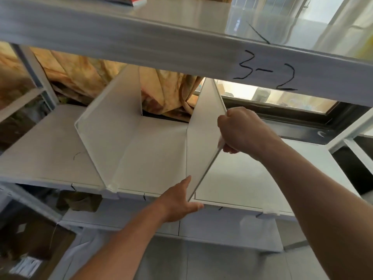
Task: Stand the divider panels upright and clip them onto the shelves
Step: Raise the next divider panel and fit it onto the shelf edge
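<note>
- The divider panel (203, 134) is gripped at its upper edge by the closed right hand (242, 132).
- Its lower front corner is steadied by the flat, spread left hand (179, 201) at the shelf (242, 178) lip.
- Between both hands, it should be kept vertical while pressed down to clip.

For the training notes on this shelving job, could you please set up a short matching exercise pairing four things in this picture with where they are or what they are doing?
Things:
1. right hand
2. left hand
3. left divider panel
4. handwritten "3-2"

States:
A. on the upper shelf's front edge
B. grips the right panel's front edge, higher up
C. stands untouched on the shelf
D. at the right panel's bottom front corner

Pairs: 1-B, 2-D, 3-C, 4-A
</note>
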